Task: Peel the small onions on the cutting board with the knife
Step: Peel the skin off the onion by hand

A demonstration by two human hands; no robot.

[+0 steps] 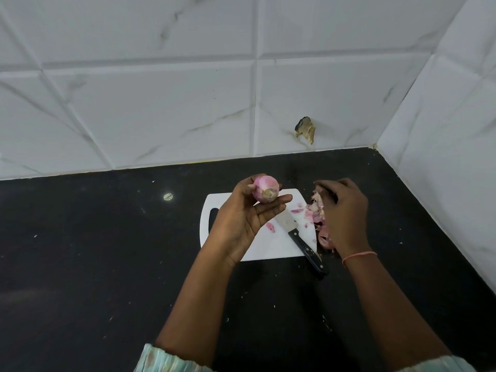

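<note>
- Black counter [107, 264], white board [268, 245]; knife [300, 237] lies idle.
- Left hand [241, 218] cradles a peeled onion [265, 192].
- Right hand [343, 213] pinches skin above the peel pile [318, 210].
- No unpeeled onions visible; likely near done.

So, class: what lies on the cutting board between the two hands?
In the head view, the knife and loose onion peels lie on the cutting board between left hand and right hand.

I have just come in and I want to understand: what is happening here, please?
A person is peeling small onions. The left hand holds up a peeled onion. The right hand pinches loose skins at the white cutting board. The knife lies on the board, untouched.
</note>
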